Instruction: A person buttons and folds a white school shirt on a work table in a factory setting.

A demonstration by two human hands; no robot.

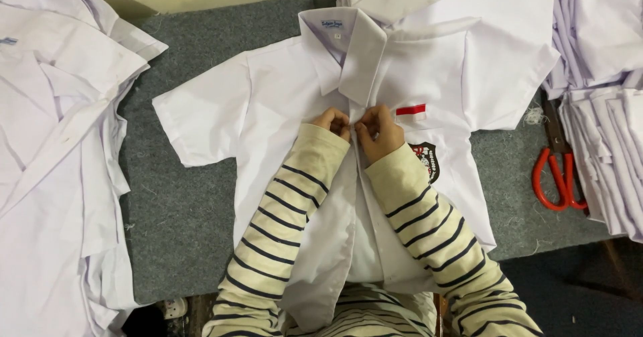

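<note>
Together, the fingers [343,124] of both hands pinch the front placket of a white short-sleeved shirt [268,102], just below its collar. The left hand [333,122] and right hand [377,130] almost touch, knuckles up, striped sleeves [284,210] running back toward the camera. That shirt lies face up and spread flat on the grey-covered desk [181,210], with a red-and-white patch and a dark badge on its chest. Piles of white shirts [47,143] flank it on both sides, and red-handled scissors [559,179] rest at the right.
</note>
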